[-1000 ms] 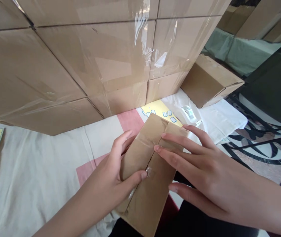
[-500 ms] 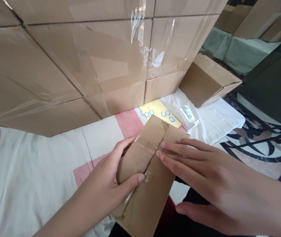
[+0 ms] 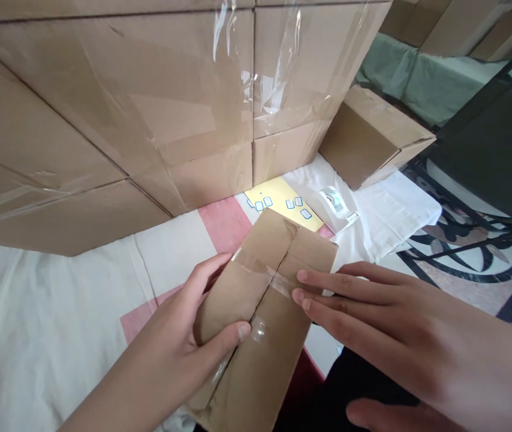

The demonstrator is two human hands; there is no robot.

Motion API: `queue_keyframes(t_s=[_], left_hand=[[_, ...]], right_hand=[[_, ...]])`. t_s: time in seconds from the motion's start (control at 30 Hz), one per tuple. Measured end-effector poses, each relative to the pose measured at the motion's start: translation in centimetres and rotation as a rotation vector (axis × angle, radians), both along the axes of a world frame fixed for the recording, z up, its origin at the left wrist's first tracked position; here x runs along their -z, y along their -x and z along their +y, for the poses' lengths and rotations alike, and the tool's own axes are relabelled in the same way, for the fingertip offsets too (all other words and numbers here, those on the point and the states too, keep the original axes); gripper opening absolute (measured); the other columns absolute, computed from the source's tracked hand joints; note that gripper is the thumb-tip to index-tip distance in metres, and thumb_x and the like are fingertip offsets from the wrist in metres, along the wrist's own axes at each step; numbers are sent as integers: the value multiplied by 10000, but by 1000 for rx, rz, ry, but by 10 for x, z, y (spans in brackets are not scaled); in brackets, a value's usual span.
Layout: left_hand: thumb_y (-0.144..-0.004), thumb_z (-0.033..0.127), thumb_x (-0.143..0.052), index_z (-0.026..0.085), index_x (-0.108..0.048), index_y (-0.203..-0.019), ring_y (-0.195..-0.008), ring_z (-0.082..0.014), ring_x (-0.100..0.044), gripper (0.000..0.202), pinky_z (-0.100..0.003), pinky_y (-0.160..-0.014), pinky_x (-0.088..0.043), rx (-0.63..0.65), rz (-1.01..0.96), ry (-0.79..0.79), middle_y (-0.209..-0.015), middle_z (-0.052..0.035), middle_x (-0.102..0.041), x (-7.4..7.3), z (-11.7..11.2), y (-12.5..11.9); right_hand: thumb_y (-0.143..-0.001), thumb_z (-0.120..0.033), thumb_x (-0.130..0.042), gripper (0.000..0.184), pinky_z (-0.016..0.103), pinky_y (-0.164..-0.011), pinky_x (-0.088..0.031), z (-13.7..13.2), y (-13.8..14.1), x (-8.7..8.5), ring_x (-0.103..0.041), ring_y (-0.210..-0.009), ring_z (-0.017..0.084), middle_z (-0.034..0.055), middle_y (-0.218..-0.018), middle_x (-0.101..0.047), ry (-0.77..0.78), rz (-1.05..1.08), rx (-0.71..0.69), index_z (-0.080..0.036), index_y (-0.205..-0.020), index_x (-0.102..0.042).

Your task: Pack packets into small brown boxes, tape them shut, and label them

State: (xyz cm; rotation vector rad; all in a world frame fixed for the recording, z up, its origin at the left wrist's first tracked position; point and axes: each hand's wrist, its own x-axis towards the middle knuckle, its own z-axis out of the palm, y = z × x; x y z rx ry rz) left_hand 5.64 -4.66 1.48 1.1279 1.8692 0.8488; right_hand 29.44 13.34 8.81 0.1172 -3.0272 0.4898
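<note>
A small brown cardboard box [image 3: 278,318] is tilted in front of me, with a seam running down its upper face. Clear tape [image 3: 278,282] crosses that seam near the far end, and another shiny bit lies lower down. My left hand [image 3: 184,336] grips the box from its left side, thumb on top by the seam and the other fingers mostly hidden behind the edge. On the right, my right hand [image 3: 386,324] is open, its outstretched fingertips resting on the tape near the box's right edge, thumb held away.
Large taped cardboard boxes [image 3: 184,90] form a wall at the back. To its right sits another box [image 3: 373,138] on the cloth-covered surface [image 3: 58,330]. A yellow patterned sheet [image 3: 278,201] and a white tape dispenser [image 3: 337,207] lie beyond my box. A dark chair [image 3: 494,156] stands at right.
My right fingers have slid across the tape from the seam toward the box's right edge. The whole scene has shifted slightly left in view; my left hand keeps its hold.
</note>
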Motion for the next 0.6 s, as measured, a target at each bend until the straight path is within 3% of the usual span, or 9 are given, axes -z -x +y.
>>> queue_keyframes(t_s=[0.2,0.37,0.6], left_hand=[[-883,476,-703,439,-359,-1499,-1348,-274,-572,707,-320,-959,-612,-10,-29,-2,-1534,18,-529,1,1,0],[-887,493,-689,420,-369,-1493,-1344,-289,-572,689,-356,-955,-616,-29,6,-10,-1525,4,-538,-1,2,-1],[-898,502,-662,418,-354,-1490,-1314,-271,-595,673,-347,-936,-612,-27,25,-6,-1519,5,-541,-11,3,-3]], right_hand=[[-953,-330,-616,434,429,-1042,-533,-3,-4,3,-641,-1254,309,162,-1270,-726,-21,55,19,-134,-1338,-644],[-991,-349,-584,332,462,-1018,-530,-7,16,4,-669,-1169,310,153,-1127,-760,-41,136,63,-147,-1236,-680],[-990,-408,-596,505,560,-1154,-387,-3,62,12,-492,-1390,330,156,-1312,-690,-61,92,21,-132,-1412,-566]])
